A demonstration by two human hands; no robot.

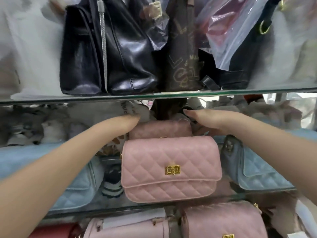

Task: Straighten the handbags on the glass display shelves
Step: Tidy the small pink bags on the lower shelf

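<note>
You seem to be fixing the far pink bag (159, 132), left hand (127, 124) and right hand (208, 124) beside it, grip unclear; next, straighten it.

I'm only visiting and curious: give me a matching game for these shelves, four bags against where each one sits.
Bags
1. glossy black leather handbag
2. brown letter-printed handbag
3. pink quilted handbag with its whole gold clasp showing
4. red handbag

Places
A. below the middle glass shelf, far left
B. middle glass shelf, front centre
C. top glass shelf, centre
D. top glass shelf, left of centre

Pairs: 1-D, 2-C, 3-B, 4-A
</note>
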